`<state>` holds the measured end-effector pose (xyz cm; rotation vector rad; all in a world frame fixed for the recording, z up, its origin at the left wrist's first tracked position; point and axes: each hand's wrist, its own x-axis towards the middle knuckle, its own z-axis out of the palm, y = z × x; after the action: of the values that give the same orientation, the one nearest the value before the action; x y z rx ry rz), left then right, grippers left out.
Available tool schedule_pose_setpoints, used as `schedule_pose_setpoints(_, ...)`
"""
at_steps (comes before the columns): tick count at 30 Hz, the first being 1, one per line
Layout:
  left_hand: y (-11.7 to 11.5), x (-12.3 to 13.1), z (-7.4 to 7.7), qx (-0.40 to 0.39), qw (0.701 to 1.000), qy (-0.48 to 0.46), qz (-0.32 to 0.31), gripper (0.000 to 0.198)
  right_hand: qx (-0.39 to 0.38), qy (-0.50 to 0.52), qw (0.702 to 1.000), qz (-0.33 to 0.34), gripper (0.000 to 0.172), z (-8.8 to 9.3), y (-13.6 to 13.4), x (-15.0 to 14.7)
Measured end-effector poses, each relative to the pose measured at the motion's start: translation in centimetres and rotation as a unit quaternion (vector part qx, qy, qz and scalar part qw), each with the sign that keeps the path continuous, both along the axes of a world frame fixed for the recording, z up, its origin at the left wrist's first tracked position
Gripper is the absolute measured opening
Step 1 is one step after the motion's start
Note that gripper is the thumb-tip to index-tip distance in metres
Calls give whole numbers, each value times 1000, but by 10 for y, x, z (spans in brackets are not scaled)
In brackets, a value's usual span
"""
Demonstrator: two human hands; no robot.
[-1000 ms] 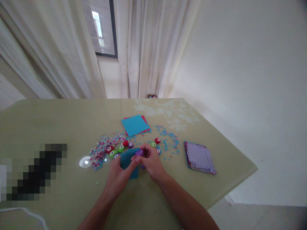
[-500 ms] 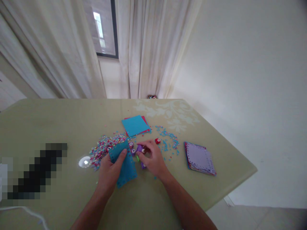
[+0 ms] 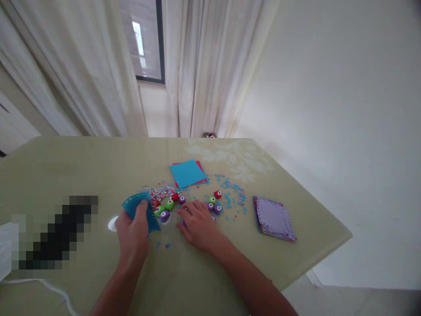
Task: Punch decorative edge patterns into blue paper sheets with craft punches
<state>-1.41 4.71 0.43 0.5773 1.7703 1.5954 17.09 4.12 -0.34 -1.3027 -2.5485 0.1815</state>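
A sheet of blue paper (image 3: 133,202) with small holes along its edges bends upward in my left hand (image 3: 135,228), the thumb pressed on its face. Over a group of small craft hole punches, my right hand (image 3: 199,226) has its fingers curled down. A purple hole punch (image 3: 184,223) shows between its thumb and fingers, mostly hidden. Red, green and purple punches lie on both sides, among them a green punch (image 3: 169,204) and a purple punch (image 3: 165,215) between the hands. Beyond the right hand are another green punch (image 3: 212,200) and a red punch (image 3: 217,194).
Colourful paper confetti (image 3: 162,191) is heaped behind the left hand, and blue bits (image 3: 235,188) scatter to the right. Blue and red square sheets (image 3: 188,173) lie farther back. A stack of hole-edged sheets (image 3: 274,218) sits at right. A white cable (image 3: 54,289) runs at lower left.
My left hand has moved left with the blue paper, uncovering several punches. My right hand has lowered and moved slightly left, turning palm down over the punches.
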Motion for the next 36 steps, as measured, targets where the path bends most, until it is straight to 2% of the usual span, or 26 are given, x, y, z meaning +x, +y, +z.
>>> schedule_pose_setpoints(5,0,-1,0,11,998,58,-18,36,46,-36,997,52,45,-6,-2,-25)
schedule_pose_setpoints(10,-3,1,1,22,995,95,-37,32,46,-84,994,55,20,-6,0,-30)
schedule_pose_setpoints(16,-3,1,-3,40,992,114,-20,31,34,-103,994,19,11,2,5,-24)
schedule_pose_setpoints(21,-2,-3,-6,47,992,116,-14,32,8,-61,998,27,38,11,18,-23)
schedule_pose_setpoints(23,-2,-2,-5,47,991,122,-23,32,18,-37,998,41,41,9,26,-26)
schedule_pose_setpoints(27,-4,0,0,29,989,141,-45,33,35,-58,997,37,30,1,36,-32)
schedule_pose_setpoints(30,-6,1,3,25,986,155,-60,35,25,-91,995,25,17,2,38,-34)
schedule_pose_setpoints(36,-7,2,-1,24,984,163,-69,40,0,-97,995,14,16,11,41,-30)
